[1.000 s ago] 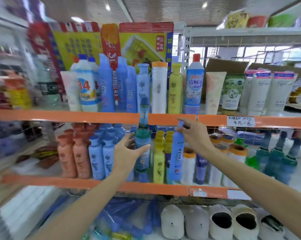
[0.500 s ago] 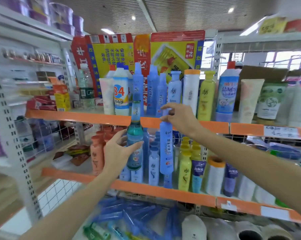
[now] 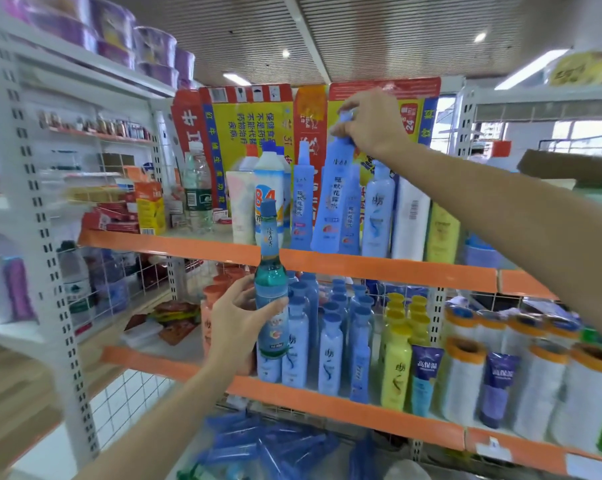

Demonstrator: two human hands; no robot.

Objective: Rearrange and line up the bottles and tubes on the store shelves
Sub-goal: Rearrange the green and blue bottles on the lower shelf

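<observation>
Right hand (image 3: 369,124): raised to the upper shelf, fingers curled around the cap end of the blue tube, gripping it from above.
Left hand (image 3: 239,318): lower down, in front of the middle shelf, fingers and thumb wrapped around the body of the green bottle.
Upper shelf (image 3: 389,270): orange-edged board; a row of blue tubes, white bottles and one yellow bottle stands on it, with a red and yellow carton (image 3: 258,129) behind.
Middle shelf (image 3: 327,403): orange-edged too; it carries blue-capped bottles (image 3: 329,351), yellow bottles (image 3: 398,362) and white orange-capped containers (image 3: 464,379).
Blue tube (image 3: 336,195): tall, printed with dark characters, leaning slightly; its base sits at the front edge of the upper shelf among the other blue tubes.
Green bottle (image 3: 271,282): clear teal glass with a blue neck label, held upright in front of the upper shelf's orange edge, off any shelf.
</observation>
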